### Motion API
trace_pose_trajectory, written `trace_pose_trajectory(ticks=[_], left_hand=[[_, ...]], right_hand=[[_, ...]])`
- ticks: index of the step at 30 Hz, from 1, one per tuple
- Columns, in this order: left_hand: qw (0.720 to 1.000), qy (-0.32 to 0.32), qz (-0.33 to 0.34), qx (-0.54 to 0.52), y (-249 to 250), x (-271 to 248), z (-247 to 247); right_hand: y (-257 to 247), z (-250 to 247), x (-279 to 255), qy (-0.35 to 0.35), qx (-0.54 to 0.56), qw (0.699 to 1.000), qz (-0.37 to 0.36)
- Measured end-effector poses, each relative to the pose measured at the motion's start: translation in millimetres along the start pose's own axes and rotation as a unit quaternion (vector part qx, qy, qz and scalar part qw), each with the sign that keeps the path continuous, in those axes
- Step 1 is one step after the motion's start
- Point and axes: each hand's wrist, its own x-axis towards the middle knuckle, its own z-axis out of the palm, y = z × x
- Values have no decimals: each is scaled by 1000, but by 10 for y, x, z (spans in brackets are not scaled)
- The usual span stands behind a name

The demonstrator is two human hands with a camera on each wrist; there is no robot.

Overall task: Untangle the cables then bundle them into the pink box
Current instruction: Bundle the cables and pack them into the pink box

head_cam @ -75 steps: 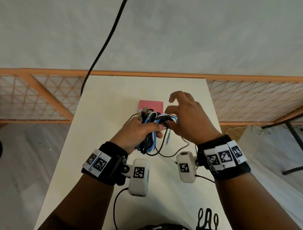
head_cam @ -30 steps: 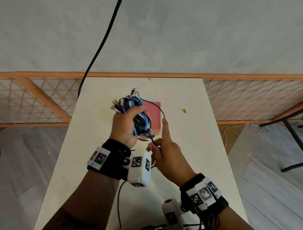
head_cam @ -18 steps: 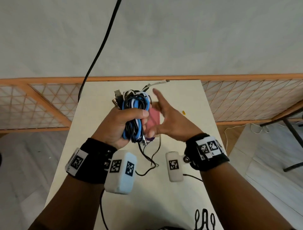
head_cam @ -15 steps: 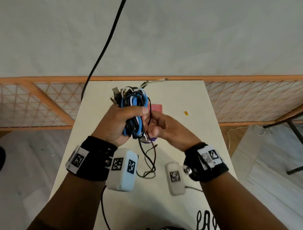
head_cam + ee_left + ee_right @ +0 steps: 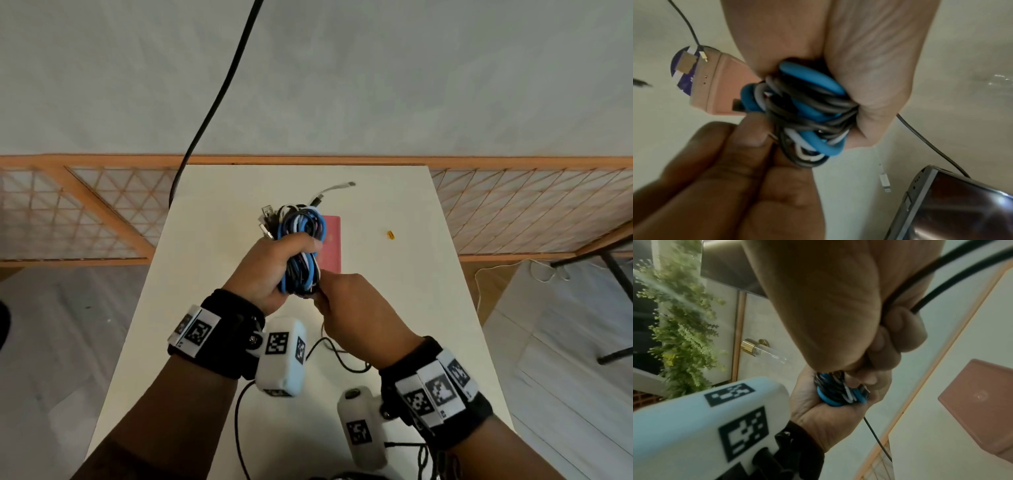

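My left hand (image 5: 270, 270) grips a coiled bundle of blue, black and white cables (image 5: 301, 240) upright above the table, connector ends sticking out at the top. My right hand (image 5: 342, 301) is at the bundle's lower end, fingers curled round a loose black cable (image 5: 937, 274) that trails onto the table (image 5: 346, 363). The pink box (image 5: 332, 243) lies closed and flat on the table just behind the bundle. In the left wrist view the bundle (image 5: 807, 113) fills my palm, with the right hand's fingers (image 5: 748, 138) against it and the pink box (image 5: 723, 91) beyond.
The white table (image 5: 212, 274) is narrow, with a wooden lattice rail (image 5: 85, 212) behind and beside it. A small yellow piece (image 5: 391, 235) lies right of the box. A dark phone-like device (image 5: 962, 203) and a white connector (image 5: 885, 180) lie nearby. A thick black cord (image 5: 219, 96) hangs behind.
My right hand has come down from beside the bundle's middle to its lower end, still holding the black cable. The left hand keeps its grip and has lowered the bundle slightly.
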Motion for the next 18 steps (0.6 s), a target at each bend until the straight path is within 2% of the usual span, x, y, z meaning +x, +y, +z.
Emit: trace_pose_trajectory(ticks=[2, 4, 7, 9, 11, 12, 14, 18], left_hand=[[1000, -22, 6, 10, 6, -12, 39], [999, -10, 30, -9, 6, -14, 67], [992, 7, 60, -115, 39, 10, 43], [985, 9, 72, -159, 124, 24, -59], [989, 17, 89, -116, 163, 30, -182], [992, 22, 96, -78, 143, 30, -233], [996, 18, 90, -17, 64, 14, -236], [998, -37, 47, 1, -115, -96, -40]], right_hand=[[22, -9, -23, 1, -8, 1000, 7], [21, -28, -20, 18, 21, 1000, 0], [103, -69, -24, 11, 106, 994, 26], [230, -141, -101, -42, 205, 975, 78], [340, -256, -178, -72, 316, 943, 75], [379, -314, -189, -59, 352, 932, 59], [406, -408, -131, 10, 413, 910, 38], [206, -387, 128, 91, 507, 855, 57]])
